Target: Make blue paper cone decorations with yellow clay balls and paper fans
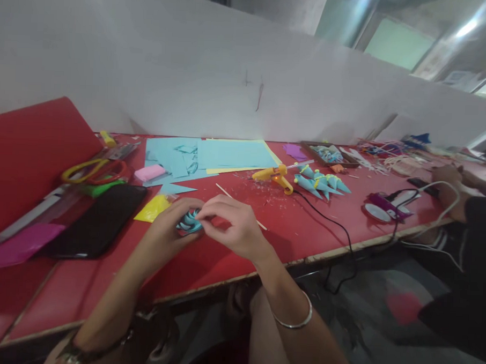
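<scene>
My left hand (172, 224) is curled around a blue curled paper piece (189, 221), holding it above the near part of the red table. From the right, my right hand (235, 224) meets it with thumb and forefinger pinched at the paper's edge. Beneath my hands a thin wooden stick (262, 226) lies on the table, partly covered by the right hand. A yellow packet (152, 207) sits just left of my left hand. Beyond my hands rests a yellow glue gun (273, 176) with a small orange light, its black cord trailing off the front edge.
Blue paper sheets (236, 154) lie by the wall. Blue paper cones (321, 183) with yellow trim are right of the glue gun. A black pouch (100, 218) and yellow-handled scissors (84, 171) lie left. Another person's hands (448, 180) rest at the far right, near a purple-and-white item (389, 205).
</scene>
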`<state>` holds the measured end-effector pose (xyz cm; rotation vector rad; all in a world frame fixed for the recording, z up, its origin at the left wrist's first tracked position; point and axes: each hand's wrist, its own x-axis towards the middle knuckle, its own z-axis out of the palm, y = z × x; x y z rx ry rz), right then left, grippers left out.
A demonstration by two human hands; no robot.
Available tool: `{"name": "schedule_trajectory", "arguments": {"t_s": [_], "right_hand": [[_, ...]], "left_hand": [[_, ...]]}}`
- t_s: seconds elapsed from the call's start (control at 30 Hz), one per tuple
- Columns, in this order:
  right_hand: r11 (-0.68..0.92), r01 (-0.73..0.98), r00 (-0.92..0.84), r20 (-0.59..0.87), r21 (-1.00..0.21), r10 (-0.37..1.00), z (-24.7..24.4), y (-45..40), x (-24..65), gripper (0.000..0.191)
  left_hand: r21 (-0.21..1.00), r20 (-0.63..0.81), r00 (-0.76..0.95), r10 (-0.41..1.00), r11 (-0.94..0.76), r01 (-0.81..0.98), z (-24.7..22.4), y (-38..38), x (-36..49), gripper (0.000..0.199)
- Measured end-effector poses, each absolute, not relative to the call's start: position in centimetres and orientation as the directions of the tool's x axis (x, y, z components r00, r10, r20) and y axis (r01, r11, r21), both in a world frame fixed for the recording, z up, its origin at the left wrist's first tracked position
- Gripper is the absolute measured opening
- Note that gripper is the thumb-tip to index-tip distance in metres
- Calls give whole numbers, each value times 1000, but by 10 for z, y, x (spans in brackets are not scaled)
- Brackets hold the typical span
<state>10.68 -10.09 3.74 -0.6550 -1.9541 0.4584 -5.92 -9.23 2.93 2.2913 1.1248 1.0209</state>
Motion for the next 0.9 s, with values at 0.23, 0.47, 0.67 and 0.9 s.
{"name": "schedule_trajectory", "arguments": {"t_s": [0.23, 0.47, 0.67, 0.9], "right_hand": [[727, 323, -329, 649, -605, 686, 38, -105, 103, 41], [701, 428, -421, 561, -570, 713, 30, -105, 95, 42], [680, 431, -424, 532, -593, 733, 31, -107, 95, 36], [703, 394, -451, 542, -592, 709, 27, -103, 99, 27]], "left_hand": [[629, 457, 298, 838, -542, 557, 24, -92, -60, 25], [586, 537, 266, 800, -581, 565, 21, -91, -58, 52], [515, 574, 350, 740, -659, 549, 20, -90, -58, 61], [606, 446, 389, 806, -592, 532, 23, -90, -59, 52]]}}
